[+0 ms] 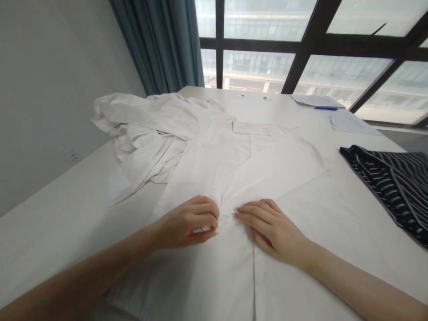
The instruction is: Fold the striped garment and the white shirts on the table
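Observation:
A white shirt point(214, 160) lies spread on the white table, a stiff band point(252, 128) at its far end and a long front edge running toward me. My left hand point(195, 220) is closed at the middle of the shirt, thumb and fingers pinching a bit of its cloth. Just to the right, my right hand point(272, 229) rests on the same cloth with its fingers stretched out and its thumb apart. Creases run between the two hands. The right thumb's tip is partly hidden.
More crumpled white cloth point(143, 138) is heaped at the far left. A black striped cloth point(394, 183) lies folded at the right edge. Papers point(317, 101) and a blue pen point(326, 108) sit at the back right of the table point(67, 191), before a window. A blue-green curtain point(163, 44) hangs behind.

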`<state>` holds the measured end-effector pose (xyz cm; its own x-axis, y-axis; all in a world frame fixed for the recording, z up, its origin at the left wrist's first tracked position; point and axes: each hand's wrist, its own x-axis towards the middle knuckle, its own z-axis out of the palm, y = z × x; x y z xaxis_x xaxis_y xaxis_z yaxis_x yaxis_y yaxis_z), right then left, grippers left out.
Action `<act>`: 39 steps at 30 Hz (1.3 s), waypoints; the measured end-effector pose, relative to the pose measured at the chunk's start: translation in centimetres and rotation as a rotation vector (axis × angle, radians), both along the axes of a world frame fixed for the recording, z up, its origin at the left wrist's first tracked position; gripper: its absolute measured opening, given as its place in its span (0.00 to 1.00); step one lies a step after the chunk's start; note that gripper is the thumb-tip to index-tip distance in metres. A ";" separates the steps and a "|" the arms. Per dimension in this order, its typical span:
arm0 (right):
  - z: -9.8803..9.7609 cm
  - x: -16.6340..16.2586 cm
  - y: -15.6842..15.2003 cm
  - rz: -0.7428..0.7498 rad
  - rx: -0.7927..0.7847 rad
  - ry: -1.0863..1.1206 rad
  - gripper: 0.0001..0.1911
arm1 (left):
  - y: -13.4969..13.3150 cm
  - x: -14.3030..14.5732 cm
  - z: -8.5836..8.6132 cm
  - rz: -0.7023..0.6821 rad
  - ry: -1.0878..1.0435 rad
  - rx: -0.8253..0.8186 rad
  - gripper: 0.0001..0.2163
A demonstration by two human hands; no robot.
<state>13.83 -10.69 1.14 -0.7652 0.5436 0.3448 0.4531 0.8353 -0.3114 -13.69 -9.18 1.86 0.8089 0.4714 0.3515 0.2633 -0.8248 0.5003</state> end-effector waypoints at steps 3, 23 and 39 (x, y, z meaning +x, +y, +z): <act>-0.4 0.2 0.2 -0.129 0.005 0.046 0.19 | 0.1 -0.1 -0.2 0.007 -0.005 0.036 0.05; -0.4 0.4 0.3 -0.128 -0.045 0.021 0.17 | 0.4 -0.5 -0.9 -0.037 0.156 0.101 0.15; 3.3 6.1 2.4 -0.193 -0.406 -0.338 0.25 | 0.1 -0.7 -0.9 0.073 0.301 0.095 0.24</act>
<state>19.95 -8.26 4.45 -0.6706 0.7224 -0.1685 0.7160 0.5709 -0.4017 -14.40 -9.09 0.97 0.8487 0.5081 0.1470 0.4475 -0.8379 0.3124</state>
